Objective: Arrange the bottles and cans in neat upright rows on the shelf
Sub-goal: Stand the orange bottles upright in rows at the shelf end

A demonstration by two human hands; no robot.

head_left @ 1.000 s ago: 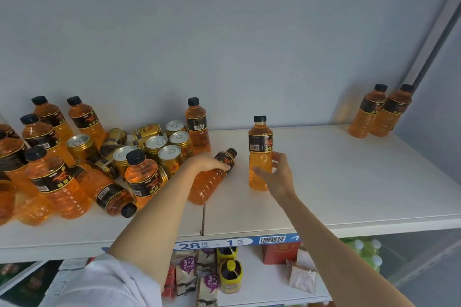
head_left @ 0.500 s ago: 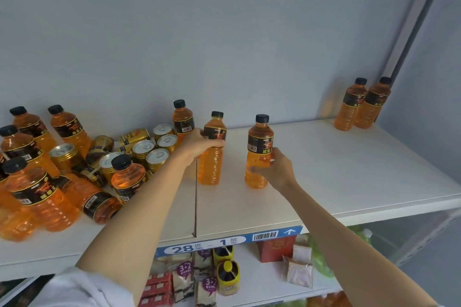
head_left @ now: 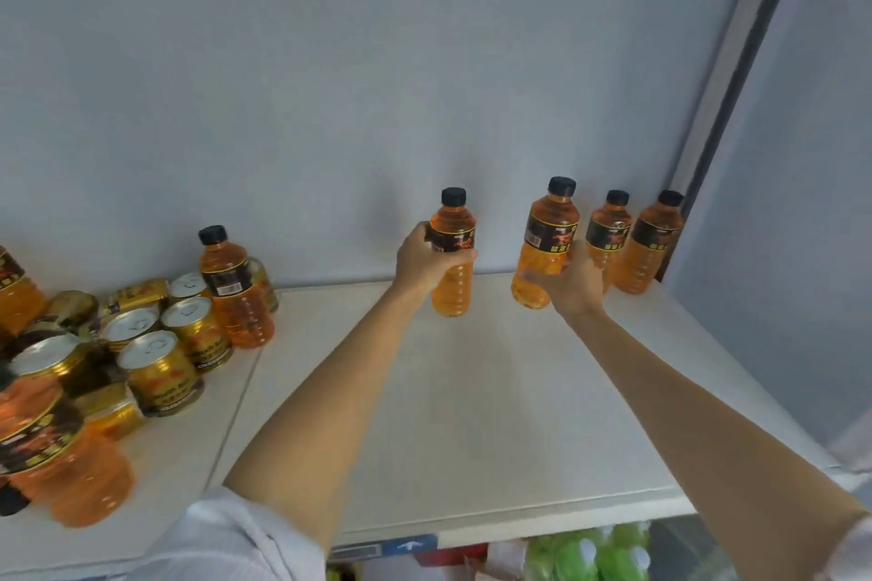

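Risking a domino knock first: carrying the right-hand bottle [head_left: 547, 245] in close beside the two bottles already standing [head_left: 608, 234] at the back right corner of the shelf [head_left: 472, 392], with its base tilting a little toward the viewer. Setting it down at that lean, or nudging it too far right, probably tipping the nearer neighbour into the far one [head_left: 653, 243] against the upright post [head_left: 726, 85]. Also risking a slip (smooth plastic, grip sitting low on the body rather than at the label), more likely if releasing before the base sits flat.

Holding with the right hand [head_left: 573, 285] from below and behind, fingers curling round the lower body, thumb side mostly hidden, so how tightly is not readable. Holding a second bottle [head_left: 453, 250] in the left hand [head_left: 424, 262], fingers [head_left: 460, 256] wrapping shut across the label, thumb behind; bottle upright, apparently just above the shelf or barely touching it, well apart from the corner pair. Leaving too wide a gap there, possibly spoiling the row.

Waiting at the left end: a jumble of gold cans [head_left: 158, 373], some upright, some lying, one standing bottle [head_left: 236, 293] among them, and a blurred bottle lying on its side [head_left: 61, 462] near the front edge.
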